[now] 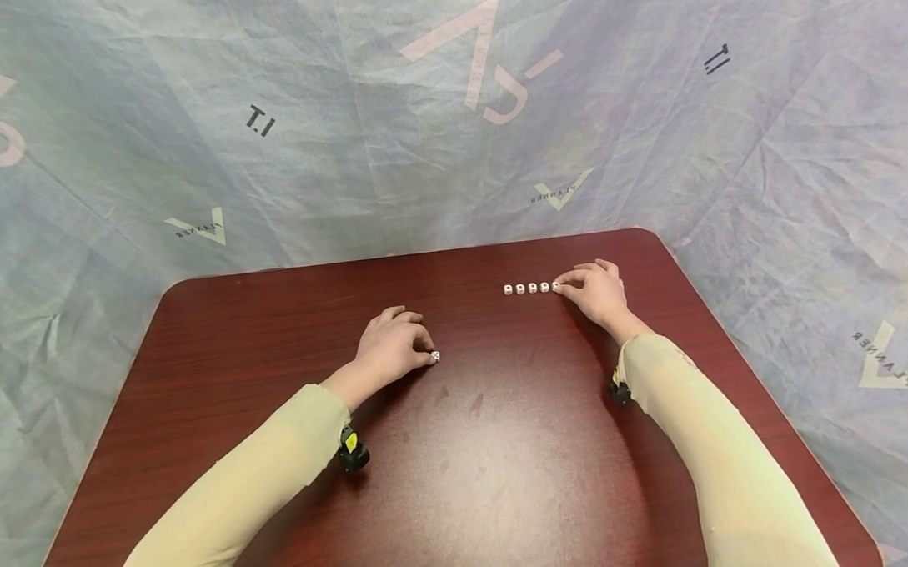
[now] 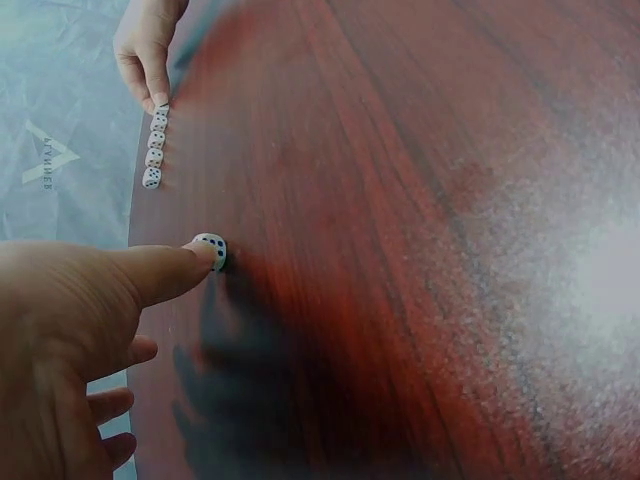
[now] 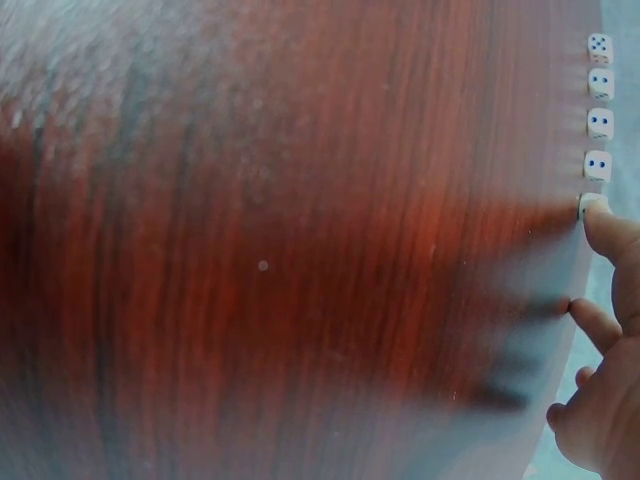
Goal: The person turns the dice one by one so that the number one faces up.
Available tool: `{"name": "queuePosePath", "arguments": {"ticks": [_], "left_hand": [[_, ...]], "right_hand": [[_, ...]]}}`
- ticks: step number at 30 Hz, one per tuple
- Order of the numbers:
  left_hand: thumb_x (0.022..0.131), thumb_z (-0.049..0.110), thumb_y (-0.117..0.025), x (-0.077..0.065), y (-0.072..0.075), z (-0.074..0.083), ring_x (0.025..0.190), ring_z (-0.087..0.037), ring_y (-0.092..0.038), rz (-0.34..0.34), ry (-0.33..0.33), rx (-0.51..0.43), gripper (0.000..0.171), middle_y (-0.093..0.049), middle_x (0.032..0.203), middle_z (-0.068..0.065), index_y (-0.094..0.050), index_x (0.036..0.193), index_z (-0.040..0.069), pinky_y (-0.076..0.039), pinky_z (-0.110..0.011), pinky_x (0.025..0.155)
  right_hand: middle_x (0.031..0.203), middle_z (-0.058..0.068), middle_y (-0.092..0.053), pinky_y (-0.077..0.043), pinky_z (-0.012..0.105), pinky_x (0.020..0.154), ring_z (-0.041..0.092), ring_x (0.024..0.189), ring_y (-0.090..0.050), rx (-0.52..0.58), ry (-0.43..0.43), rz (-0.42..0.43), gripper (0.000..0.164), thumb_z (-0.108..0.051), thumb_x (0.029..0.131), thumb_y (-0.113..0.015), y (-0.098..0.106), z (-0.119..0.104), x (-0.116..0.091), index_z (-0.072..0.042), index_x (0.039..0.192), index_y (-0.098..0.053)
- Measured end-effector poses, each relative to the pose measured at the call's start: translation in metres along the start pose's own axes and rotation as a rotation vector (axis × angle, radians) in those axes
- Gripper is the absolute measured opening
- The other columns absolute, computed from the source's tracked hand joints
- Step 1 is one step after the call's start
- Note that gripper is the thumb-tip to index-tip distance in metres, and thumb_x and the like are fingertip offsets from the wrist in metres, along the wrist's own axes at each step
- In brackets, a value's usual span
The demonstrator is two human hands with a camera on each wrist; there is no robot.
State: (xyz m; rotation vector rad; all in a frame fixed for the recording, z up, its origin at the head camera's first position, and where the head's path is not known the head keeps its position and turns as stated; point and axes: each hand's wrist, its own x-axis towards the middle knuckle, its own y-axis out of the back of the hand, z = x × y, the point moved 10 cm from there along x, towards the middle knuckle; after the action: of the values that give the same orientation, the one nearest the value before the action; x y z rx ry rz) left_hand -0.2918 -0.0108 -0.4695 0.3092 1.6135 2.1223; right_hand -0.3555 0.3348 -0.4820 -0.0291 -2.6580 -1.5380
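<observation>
My left hand (image 1: 389, 348) pinches a small white die (image 1: 436, 357) at the middle of the table; dark blue pips show on this die (image 2: 218, 252) in the left wrist view. Farther back and to the right, several white dice (image 1: 533, 288) stand in a straight row with narrow gaps. At the row's right end, my right hand (image 1: 599, 295) has thumb and fingers on the last die (image 1: 556, 287). The right wrist view shows the thumb partly covering that die (image 3: 586, 207), while two blue pips show on the neighbouring die (image 3: 597, 165).
Both hands work over a dark red wooden table (image 1: 460, 450) with rounded corners and a bright glare near the front. The dice row lies close to its far edge. Behind it hangs a grey printed cloth (image 1: 359, 153). Each wrist carries a small black camera (image 1: 352, 454).
</observation>
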Motion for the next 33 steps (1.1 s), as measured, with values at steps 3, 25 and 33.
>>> {"name": "queuePosePath", "arguments": {"ticks": [3, 25, 33], "left_hand": [[0.089, 0.04, -0.081, 0.0004, -0.0004, -0.0015, 0.15, -0.034, -0.028, -0.001, 0.003, -0.025, 0.012, -0.053, 0.15, -0.006, -0.078, 0.096, 0.03, -0.025, -0.054, 0.121], [0.092, 0.038, -0.079, -0.0009, -0.0028, 0.0007, 0.15, -0.034, -0.029, 0.006, -0.034, -0.055, 0.007, -0.055, 0.149, -0.006, -0.078, 0.094, 0.031, -0.024, -0.054, 0.122], [0.092, 0.037, -0.079, -0.0005, -0.0024, 0.003, 0.15, -0.033, -0.029, 0.008, -0.034, -0.062, 0.006, -0.054, 0.15, -0.005, -0.078, 0.091, 0.031, -0.024, -0.053, 0.122]], "right_hand": [[0.143, 0.021, -0.055, -0.017, 0.073, 0.113, 0.048, 0.148, -0.018, 0.001, -0.003, 0.0, 0.025, -0.031, 0.1, -0.07, -0.0005, 0.0014, 0.0001, -0.014, 0.115, -0.078], [0.143, 0.021, -0.055, -0.016, 0.073, 0.113, 0.048, 0.148, -0.018, 0.008, -0.004, 0.003, 0.024, -0.03, 0.1, -0.07, -0.0006, 0.0017, -0.0004, -0.013, 0.114, -0.079], [0.142, 0.022, -0.055, -0.017, 0.073, 0.112, 0.048, 0.147, -0.018, 0.011, 0.0, 0.006, 0.025, -0.031, 0.1, -0.07, -0.0001, 0.0006, -0.0001, -0.012, 0.114, -0.078]]}}
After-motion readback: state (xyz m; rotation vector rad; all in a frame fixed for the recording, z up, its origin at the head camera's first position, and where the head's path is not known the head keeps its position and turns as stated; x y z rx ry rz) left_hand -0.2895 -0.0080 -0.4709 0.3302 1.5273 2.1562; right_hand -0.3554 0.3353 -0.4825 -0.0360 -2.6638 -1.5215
